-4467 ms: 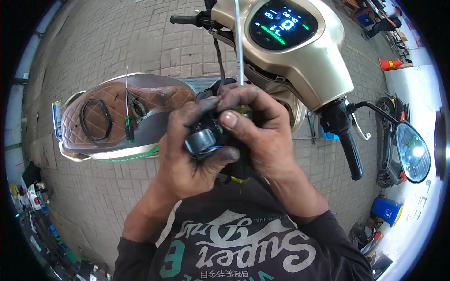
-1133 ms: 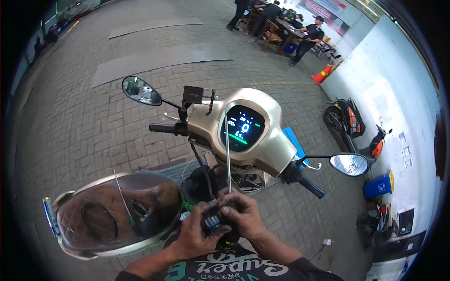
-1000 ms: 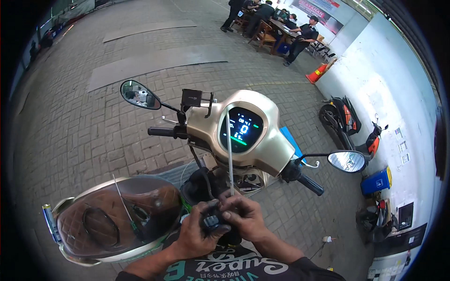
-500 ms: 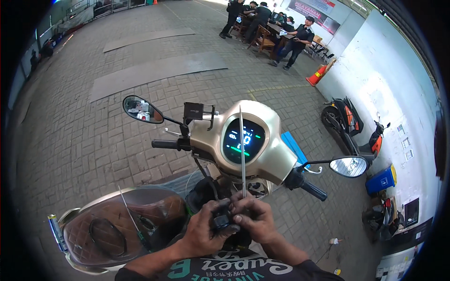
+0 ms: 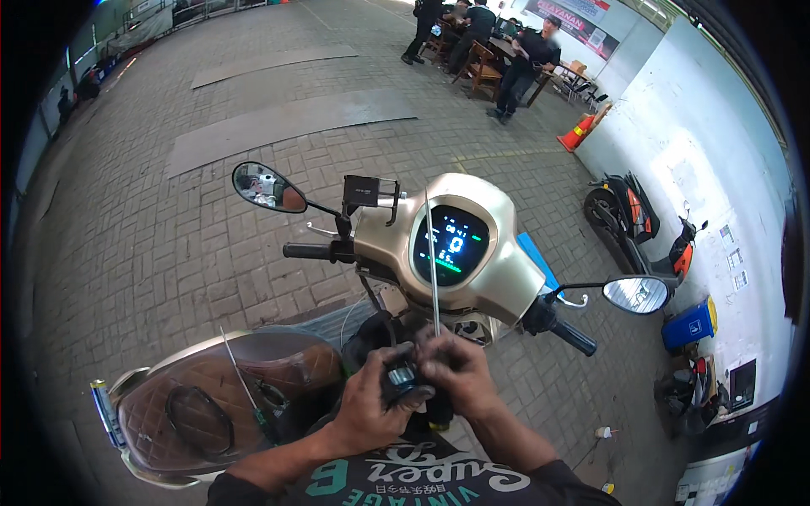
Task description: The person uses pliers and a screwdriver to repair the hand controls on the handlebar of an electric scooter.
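Note:
My left hand (image 5: 369,398) is closed round a small black part (image 5: 400,376) with a shiny, glassy face; its kind is unclear. My right hand (image 5: 456,371) presses close beside it, fingers curled on a long thin metal rod (image 5: 434,270) like a screwdriver shaft. The rod points up and away in front of the lit dash display (image 5: 454,246); its lower end is hidden in the hand. Both hands are just in front of a gold scooter's front cover (image 5: 515,291). On its brown quilted seat (image 5: 148,422) lie a green-handled screwdriver (image 5: 258,413) and a black loop (image 5: 198,422).
Handlebar grips (image 5: 305,251) and mirrors (image 5: 268,187) stick out on both sides. A black-and-orange scooter (image 5: 629,219), a blue bin (image 5: 688,325) and an orange cone (image 5: 577,133) stand along the white wall. Several people gather at a table (image 5: 504,46) far off.
The black part in my left hand has turned, showing its shiny face. My right fingers have shifted on the rod. The scene has moved slightly right in view; a distant person has changed pose.

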`<action>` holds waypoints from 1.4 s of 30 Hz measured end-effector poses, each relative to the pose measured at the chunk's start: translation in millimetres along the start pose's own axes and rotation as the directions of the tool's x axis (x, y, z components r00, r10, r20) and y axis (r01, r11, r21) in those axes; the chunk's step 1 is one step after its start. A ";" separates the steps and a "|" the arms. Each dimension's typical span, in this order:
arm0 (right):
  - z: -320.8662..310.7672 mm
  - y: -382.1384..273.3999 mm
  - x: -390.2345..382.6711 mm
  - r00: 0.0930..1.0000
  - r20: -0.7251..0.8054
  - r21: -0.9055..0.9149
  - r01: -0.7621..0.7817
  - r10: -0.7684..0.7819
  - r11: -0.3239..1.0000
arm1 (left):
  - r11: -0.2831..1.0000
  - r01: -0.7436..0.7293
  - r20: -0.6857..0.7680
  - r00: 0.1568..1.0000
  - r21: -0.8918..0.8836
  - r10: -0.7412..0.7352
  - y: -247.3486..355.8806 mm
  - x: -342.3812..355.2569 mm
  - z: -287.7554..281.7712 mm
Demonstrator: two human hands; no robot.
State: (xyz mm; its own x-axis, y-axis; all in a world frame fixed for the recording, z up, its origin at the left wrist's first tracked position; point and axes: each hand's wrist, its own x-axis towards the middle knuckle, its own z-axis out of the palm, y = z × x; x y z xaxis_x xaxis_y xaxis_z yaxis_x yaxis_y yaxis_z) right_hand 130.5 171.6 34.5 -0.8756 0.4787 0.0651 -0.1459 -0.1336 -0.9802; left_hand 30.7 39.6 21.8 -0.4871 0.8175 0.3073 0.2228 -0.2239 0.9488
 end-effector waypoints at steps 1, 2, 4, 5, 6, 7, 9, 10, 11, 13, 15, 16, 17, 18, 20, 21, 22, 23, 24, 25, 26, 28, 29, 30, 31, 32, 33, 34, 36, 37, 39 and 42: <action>-3.1 0.9 4.7 0.997 -0.035 0.005 -0.072 0.072 0.997 | 0.999 -0.001 0.002 1.000 0.033 0.001 1.1 3.1 1.0; -3.7 3.5 6.7 0.999 -0.005 -0.031 -0.042 0.042 0.999 | 0.998 -0.019 -0.015 1.000 0.058 0.020 5.6 3.9 -1.3; -0.1 1.3 -3.4 1.000 0.020 -0.011 0.011 -0.011 1.000 | 0.997 -0.031 -0.018 0.999 0.066 0.032 14.1 4.3 -3.2; 1.3 2.1 -7.2 0.997 0.045 0.008 0.060 -0.060 0.998 | 0.997 -0.039 -0.024 0.999 0.071 0.041 15.1 3.3 -4.6; -0.4 3.0 -3.6 0.998 0.041 0.024 0.037 -0.038 0.999 | 0.997 -0.035 -0.024 0.999 0.076 0.037 11.4 2.7 -5.1; 1.3 2.9 -0.9 0.999 0.039 0.025 0.035 -0.036 0.999 | 0.993 -0.074 -0.020 0.997 0.091 0.076 4.9 2.1 -4.5; 6.6 2.8 1.8 0.998 -0.004 -0.008 -0.060 0.060 0.998 | 0.988 -0.111 -0.013 0.994 0.105 0.113 3.2 -1.3 -4.4; 7.2 2.7 -3.4 0.999 0.051 -0.061 0.022 -0.019 0.998 | 0.994 -0.081 -0.032 0.996 0.072 0.084 7.3 -3.8 -5.3; 5.4 2.0 -2.7 0.998 0.053 -0.058 0.021 -0.018 0.998 | 0.998 -0.051 -0.050 0.997 0.040 0.053 9.7 -5.4 -5.7; 2.8 0.8 -1.1 1.000 0.019 -0.050 -0.007 0.008 0.999 | 0.992 -0.083 -0.033 0.996 0.093 0.086 7.8 -1.0 -5.3; 4.8 1.4 -6.9 1.000 0.028 -0.055 0.016 -0.014 0.998 | 0.983 -0.114 -0.011 0.993 0.143 0.117 7.9 -2.0 -4.7; 6.0 1.6 -9.4 0.998 0.041 -0.058 0.046 -0.043 0.997 | 0.988 -0.103 -0.003 0.995 0.112 0.104 9.8 -3.4 -5.2; 6.7 2.1 -10.8 0.996 0.053 -0.060 0.075 -0.072 0.995 | 0.993 -0.090 0.005 0.996 0.081 0.090 10.8 -4.7 -5.6; 0.5 2.9 -6.2 0.999 0.030 -0.094 0.022 -0.019 0.995 | 0.993 -0.087 0.008 0.996 0.085 0.087 8.2 -5.8 -5.6; -3.5 9.5 -4.0 0.998 0.003 -0.059 0.068 -0.068 0.996 | 0.994 -0.081 -0.010 0.997 0.078 0.082 0.6 -2.2 -6.0; -5.4 10.1 -7.0 0.991 0.001 -0.115 0.136 -0.137 0.984 | 0.993 -0.090 -0.005 0.996 0.078 0.091 2.0 0.8 -7.3; -5.7 9.1 -8.7 0.991 -0.002 -0.113 0.131 -0.132 0.985 | 0.998 -0.056 -0.025 0.998 0.041 0.057 3.6 1.3 -8.1; -4.7 6.3 -10.3 0.990 -0.053 -0.102 0.121 -0.127 0.987 | 1.000 -0.023 -0.042 0.999 0.003 0.023 4.3 1.1 -8.6; -3.4 3.9 -12.3 0.987 -0.105 -0.092 0.113 -0.122 0.989 | 0.993 0.038 -0.021 0.999 -0.113 -0.040 -2.0 -5.3 -7.7; -2.5 2.3 -13.9 0.986 -0.110 -0.090 0.114 -0.123 0.989 | 0.993 0.039 -0.016 0.999 -0.111 -0.041 -6.9 -5.4 -8.1; -1.5 0.9 -15.5 0.985 -0.138 -0.092 0.091 -0.103 0.992 | 0.983 0.031 -0.042 0.998 -0.180 -0.039 -11.2 -5.0 -8.5; 0.4 -2.3 -18.4 0.975 -0.201 -0.102 0.072 -0.091 0.992 | 0.957 0.065 -0.065 0.994 -0.284 -0.087 -13.5 -5.4 -10.4; -1.4 -0.9 -21.2 0.973 -0.210 -0.105 0.075 -0.095 0.992 | 0.956 0.065 -0.056 0.995 -0.287 -0.084 -14.3 -5.0 -11.8; -4.6 2.5 -24.9 0.949 -0.247 -0.103 0.175 -0.196 0.979 | 0.978 0.035 -0.070 0.996 -0.206 -0.050 -15.6 -4.2 -13.3; -9.0 3.8 -28.2 0.913 -0.286 -0.110 0.271 -0.291 0.956 | 0.991 0.006 -0.079 0.997 -0.130 -0.016 -18.6 -3.5 -13.2; -10.0 -5.1 -29.5 0.871 -0.389 -0.157 0.259 -0.301 0.953 | 0.981 0.029 -0.089 0.995 -0.193 -0.046 -21.0 -4.4 -13.0; -15.9 -6.2 -29.3 0.863 -0.403 -0.165 0.258 -0.304 0.952 | 0.979 0.031 -0.073 0.996 -0.201 -0.046 -20.7 -5.5 -15.3; -25.0 -10.8 -33.6 0.772 -0.508 -0.214 0.316 -0.382 0.924 | 0.963 0.046 -0.095 0.993 -0.266 -0.074 -18.7 -4.0 -15.2; -43.8 -15.7 -43.4 0.618 -0.610 -0.315 0.384 -0.495 0.868 | 0.937 0.073 -0.097 0.989 -0.340 -0.112 -22.7 -7.6 -19.1; -55.8 -19.6 -49.4 0.603 -0.615 -0.333 0.385 -0.508 0.861 | 0.941 0.090 -0.126 0.982 -0.327 -0.138 -24.7 -10.4 -23.6; -79.6 -30.8 -67.4 0.444 -0.488 -0.629 0.419 -0.751 0.656 | 0.938 0.114 -0.132 0.977 -0.329 -0.165 -26.5 -10.7 -26.4; -96.6 -51.2 -85.3 0.290 -0.299 -0.899 0.233 -0.909 0.371 | 0.938 0.153 -0.092 0.978 -0.310 -0.189 -35.6 -11.3 -28.9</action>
State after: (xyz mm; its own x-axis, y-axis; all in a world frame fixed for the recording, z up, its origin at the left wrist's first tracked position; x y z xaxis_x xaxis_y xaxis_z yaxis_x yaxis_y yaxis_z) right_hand 257.2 221.4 61.1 0.0161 0.5202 0.8539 0.1562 0.8422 -0.5160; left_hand 3.9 23.0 -13.4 -0.5958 0.7929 0.1276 -0.1271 -0.2499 0.9599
